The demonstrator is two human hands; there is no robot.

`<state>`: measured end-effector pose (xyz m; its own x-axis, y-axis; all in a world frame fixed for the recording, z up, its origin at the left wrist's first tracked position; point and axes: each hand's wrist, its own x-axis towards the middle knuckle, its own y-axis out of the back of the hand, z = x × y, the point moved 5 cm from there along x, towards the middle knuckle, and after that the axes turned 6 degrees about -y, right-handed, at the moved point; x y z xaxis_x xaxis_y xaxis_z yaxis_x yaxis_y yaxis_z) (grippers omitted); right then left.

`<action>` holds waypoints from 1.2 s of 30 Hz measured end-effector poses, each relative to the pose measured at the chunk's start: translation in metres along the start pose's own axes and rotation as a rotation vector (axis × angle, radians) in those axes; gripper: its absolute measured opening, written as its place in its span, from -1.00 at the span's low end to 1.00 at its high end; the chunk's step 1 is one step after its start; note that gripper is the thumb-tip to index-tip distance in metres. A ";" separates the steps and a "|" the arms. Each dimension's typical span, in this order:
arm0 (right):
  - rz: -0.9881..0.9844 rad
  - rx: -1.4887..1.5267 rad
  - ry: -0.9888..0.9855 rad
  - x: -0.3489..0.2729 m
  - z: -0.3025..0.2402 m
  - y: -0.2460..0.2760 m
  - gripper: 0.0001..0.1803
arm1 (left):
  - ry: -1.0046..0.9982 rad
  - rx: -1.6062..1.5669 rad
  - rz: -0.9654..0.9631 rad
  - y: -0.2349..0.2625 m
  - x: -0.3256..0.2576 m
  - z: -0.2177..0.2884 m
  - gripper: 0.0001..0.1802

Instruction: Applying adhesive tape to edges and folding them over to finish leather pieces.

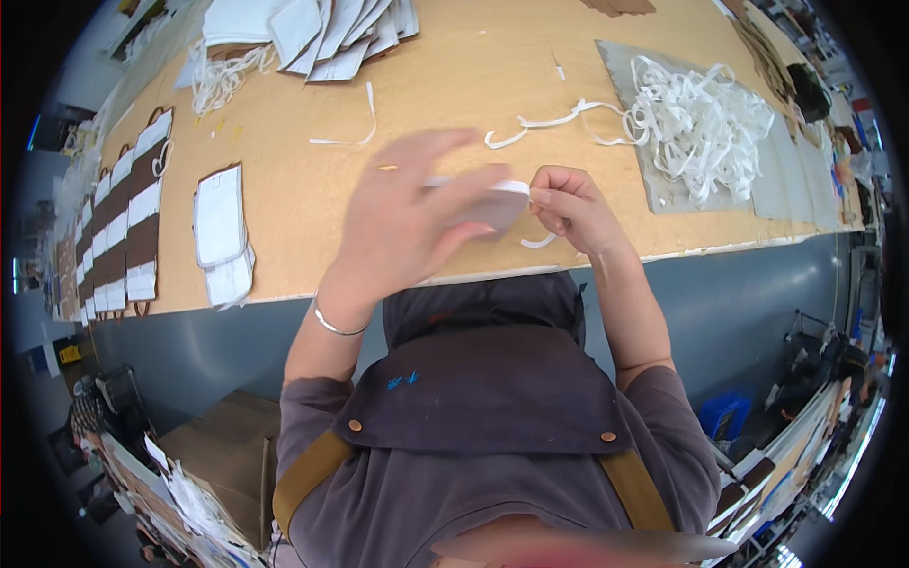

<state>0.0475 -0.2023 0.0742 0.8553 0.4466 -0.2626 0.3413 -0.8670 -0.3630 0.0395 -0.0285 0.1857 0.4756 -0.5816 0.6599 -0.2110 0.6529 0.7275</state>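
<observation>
Head view: two hands at mid-frame, over the surface. Right hand: grip closed to a pinch, thumb and forefinger on the right end of one white-edged piece, held at frame centre. Left hand: blurred, grip spread wide, thumb apart from fingers, partly covering the piece; contact cannot be told. Near edge of surface bows across mid-frame, just below the piece. Bare room: upper centre, also left of the left hand. Counts: one heap of white ribbon, upper right; one bent white strip, upper centre; one small white stack, left; one fanned white pile, upper left.
</observation>
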 end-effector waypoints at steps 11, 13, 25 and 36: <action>-0.004 -0.013 -0.047 0.006 0.037 0.015 -0.82 | 0.236 -0.402 0.098 0.015 -0.058 -0.050 -0.78; -0.024 -0.146 -0.072 0.018 0.044 0.006 -0.83 | 0.321 -0.469 0.167 0.024 -0.079 -0.057 -0.77; 0.026 -0.247 -0.078 0.042 0.058 -0.020 -0.84 | 0.404 -0.562 0.358 0.031 -0.120 -0.070 -0.80; 0.040 -0.222 -0.130 0.041 0.054 -0.021 -0.83 | 0.422 -0.592 0.385 0.030 -0.126 -0.069 -0.80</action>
<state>0.0544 -0.1534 0.0229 0.8171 0.4235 -0.3911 0.3978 -0.9053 -0.1491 0.0326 0.0980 0.1118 0.7676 -0.1109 0.6313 0.0045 0.9858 0.1677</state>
